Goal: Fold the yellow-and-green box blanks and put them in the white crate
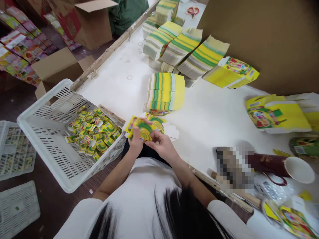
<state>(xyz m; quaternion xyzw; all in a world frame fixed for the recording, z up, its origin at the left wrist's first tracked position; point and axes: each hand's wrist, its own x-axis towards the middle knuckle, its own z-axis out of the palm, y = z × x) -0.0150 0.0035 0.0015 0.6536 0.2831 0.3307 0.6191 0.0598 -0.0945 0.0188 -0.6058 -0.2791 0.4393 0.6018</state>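
Note:
Between both hands, at the table's near edge, is a small yellow and green printed carton (144,130). My left hand (136,139) is closed on its left side, thumb across the printed face. The fingers of my right hand (159,143) pinch its lower right corner. Just behind it lies a flat unfolded carton (158,122) with white flaps. Farther in, a stack of flat cartons (165,91) shows striped yellow, green and white edges. A white plastic basket (72,179) to the left holds many small folded yellow and green cartons (96,131).
More carton stacks (183,46) stand at the back of the white table (112,76), beside a yellow box (231,73). A maroon mug (271,164) lies sideways in view at right, near yellow packs (277,113). Cardboard boxes (58,64) and crates (17,205) occupy the left floor.

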